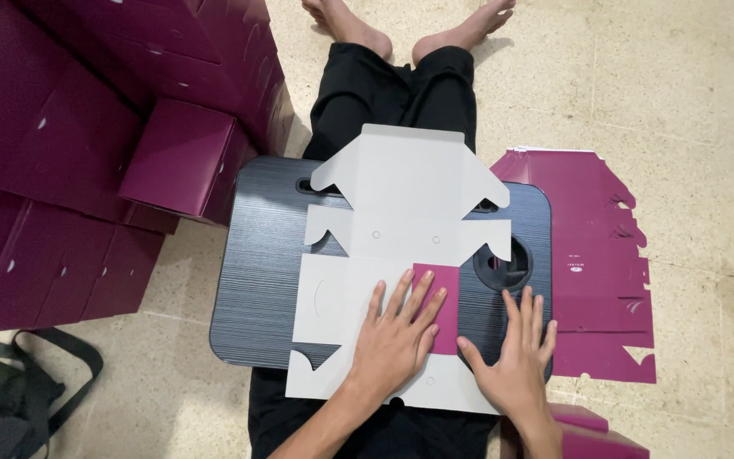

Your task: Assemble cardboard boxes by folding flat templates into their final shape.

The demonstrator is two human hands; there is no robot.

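The left hand's fingers [409, 297] are lying spread and flat, pressing a folded magenta flap [443, 293] down onto the white blank [384, 246]; they are clamped on nothing, only bearing down. The right hand [516, 357] is resting flat too, fingers apart, partly on the blank's right edge and partly on the grey lap board [256, 263] just beside the round hole [503, 265]. To crease well, the left palm should be sliding along the fold line while the right is pinning the sheet so it cannot skate. The blank is lying across the board, over the person's legs. A stack of flat magenta blanks [596, 263] is lying on the floor to the right, and folded magenta boxes [87, 136] are piled to the left.
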